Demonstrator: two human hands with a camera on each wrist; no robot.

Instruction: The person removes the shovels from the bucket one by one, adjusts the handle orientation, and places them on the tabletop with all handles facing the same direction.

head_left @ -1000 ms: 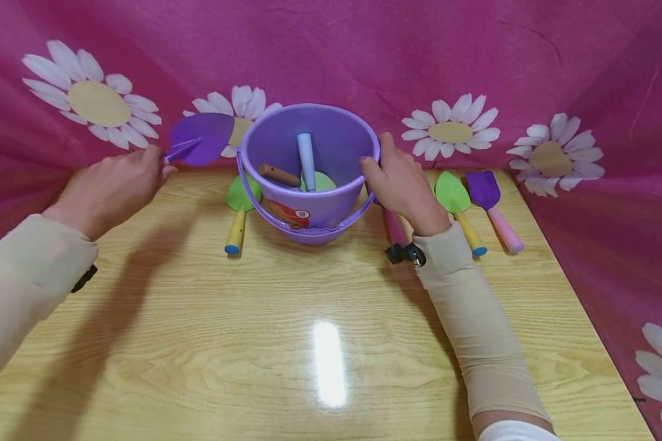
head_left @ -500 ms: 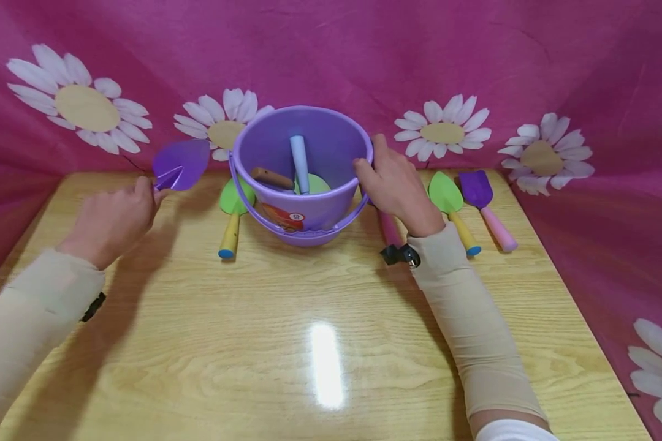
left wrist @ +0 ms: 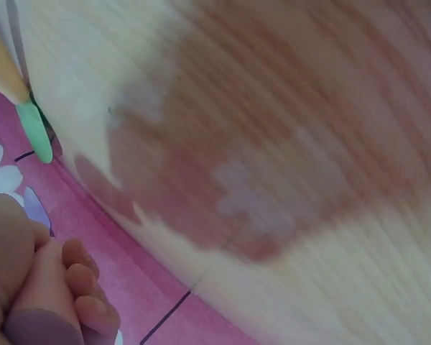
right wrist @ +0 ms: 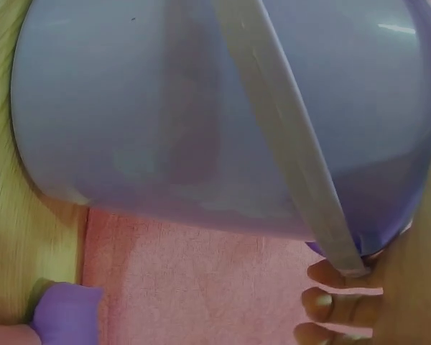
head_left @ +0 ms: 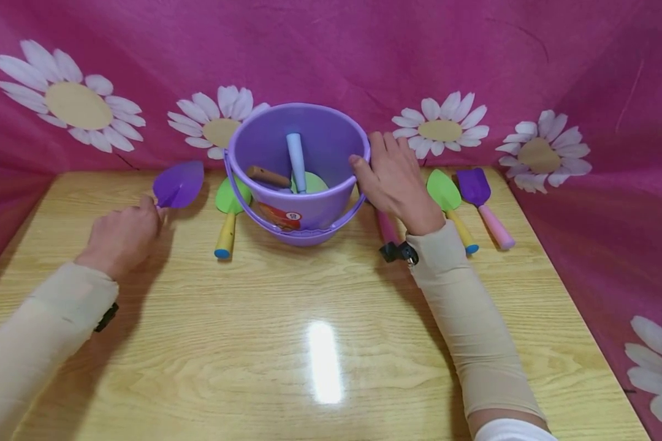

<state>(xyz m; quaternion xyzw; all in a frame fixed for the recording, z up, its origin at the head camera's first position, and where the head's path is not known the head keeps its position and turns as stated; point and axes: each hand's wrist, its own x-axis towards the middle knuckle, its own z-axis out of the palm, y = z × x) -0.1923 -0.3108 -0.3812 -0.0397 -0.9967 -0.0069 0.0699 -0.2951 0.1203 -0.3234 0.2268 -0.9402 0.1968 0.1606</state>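
My left hand (head_left: 122,236) grips a toy trowel (head_left: 179,185) by its handle, at the table's back left. Its purple pointed blade faces away from me; whether it touches the table I cannot tell. In the left wrist view, fingers (left wrist: 80,280) curl round the pink handle (left wrist: 47,291). A purple bucket (head_left: 322,211) stands upright at the back middle, its carry handle hanging down in front. On the bucket's right rim rests my right hand (head_left: 397,184), thumb inside and fingers outside. Inside the bucket are a light blue handle (head_left: 296,160), a brown handle (head_left: 268,177) and something pale green (head_left: 314,182).
A green trowel with a yellow handle (head_left: 226,236) lies left of the bucket. Right of it lie a pink-handled tool (head_left: 387,226), partly hidden, another green trowel (head_left: 444,190) and a purple shovel (head_left: 474,187). Pink flowered cloth (head_left: 320,49) hangs behind the wooden table (head_left: 226,343).
My left hand has lowered the purple trowel from in front of the cloth to the table's back left. The right hand has kept its hold on the bucket's rim.
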